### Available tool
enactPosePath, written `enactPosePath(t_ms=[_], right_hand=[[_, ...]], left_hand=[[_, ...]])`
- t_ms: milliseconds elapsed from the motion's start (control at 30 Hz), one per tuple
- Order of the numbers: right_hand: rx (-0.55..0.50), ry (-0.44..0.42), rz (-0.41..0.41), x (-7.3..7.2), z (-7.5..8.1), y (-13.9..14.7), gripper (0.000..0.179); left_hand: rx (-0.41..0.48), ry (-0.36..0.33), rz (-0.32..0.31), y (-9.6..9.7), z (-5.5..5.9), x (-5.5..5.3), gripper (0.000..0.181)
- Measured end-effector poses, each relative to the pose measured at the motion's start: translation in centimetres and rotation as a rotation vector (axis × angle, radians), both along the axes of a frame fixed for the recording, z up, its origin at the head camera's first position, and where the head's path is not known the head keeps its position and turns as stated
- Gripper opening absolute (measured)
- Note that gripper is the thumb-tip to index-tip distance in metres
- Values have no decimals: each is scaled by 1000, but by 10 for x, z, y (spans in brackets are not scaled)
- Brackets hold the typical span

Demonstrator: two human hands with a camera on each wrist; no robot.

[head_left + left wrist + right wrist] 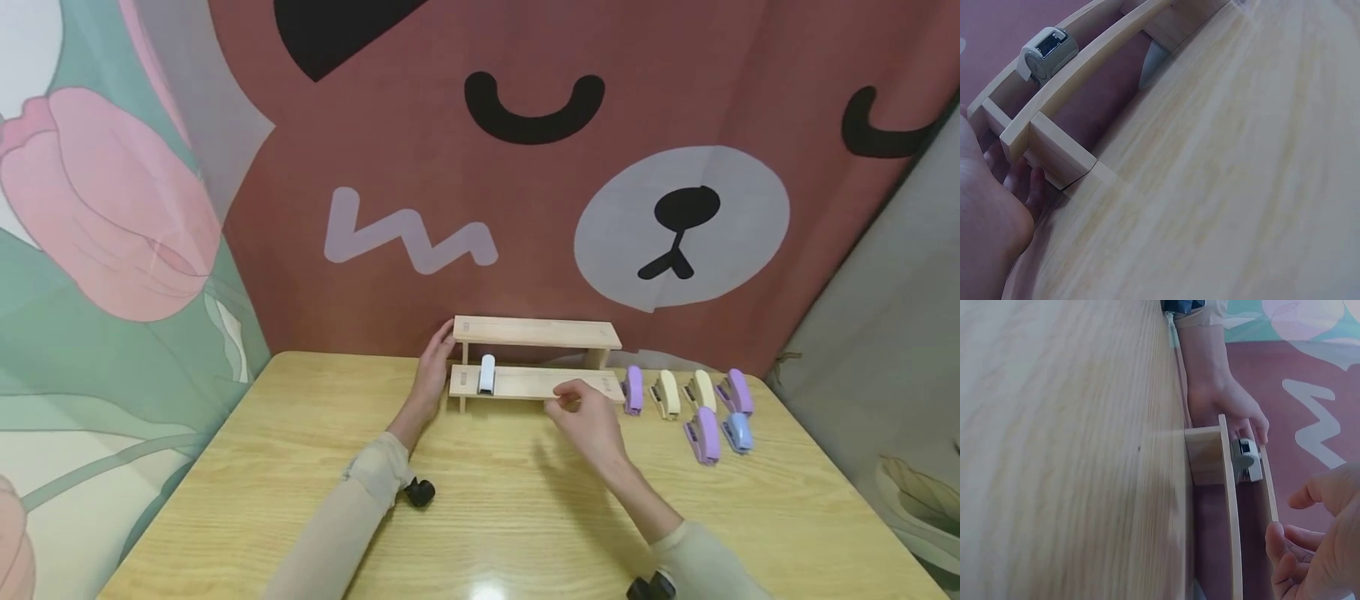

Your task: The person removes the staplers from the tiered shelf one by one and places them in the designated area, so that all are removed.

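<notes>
A two-tier wooden shelf (pixel 537 332) stands near the back of the table. One white stapler (pixel 487 374) sits on its lower tier, toward the left; its front end also shows in the left wrist view. At the shelf's left end is my left hand (pixel 431 372), fingers extended alongside the wood; some fingertips are hidden behind it. By the front edge of the lower tier, right of the middle, hovers my right hand (pixel 590 421). Its fingers are loosely bent, and the right wrist view shows a gap between thumb and forefinger with nothing held.
Right of the shelf stand a purple stapler (pixel 633 390), two cream staplers (pixel 665 395) and another purple one (pixel 736 392). Before them are a third purple stapler (pixel 702 436) and a blue stapler (pixel 738 433). A bear-printed curtain (pixel 405 308) hangs behind the wooden table (pixel 495 517).
</notes>
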State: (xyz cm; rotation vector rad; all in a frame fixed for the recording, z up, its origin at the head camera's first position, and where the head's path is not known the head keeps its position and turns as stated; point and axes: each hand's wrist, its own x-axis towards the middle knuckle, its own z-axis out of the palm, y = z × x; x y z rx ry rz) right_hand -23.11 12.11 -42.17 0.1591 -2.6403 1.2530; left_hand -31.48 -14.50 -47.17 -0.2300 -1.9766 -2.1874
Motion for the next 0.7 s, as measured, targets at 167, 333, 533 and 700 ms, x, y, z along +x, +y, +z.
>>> enactPosePath(t_ms=[167, 333, 533, 700], right_hand=[[-1, -6, 25, -2, 1, -15, 25], [-7, -3, 63, -5, 0, -28, 26], [11, 23, 107, -8, -3, -45, 34], [-1, 23, 123, -12, -9, -62, 35]], left_hand=[[-2, 9, 26, 0, -15, -12, 49], [0, 27, 66, 1, -28, -23, 49], [6, 70, 75, 3, -29, -24, 49], [4, 64, 75, 0, -31, -23, 49]])
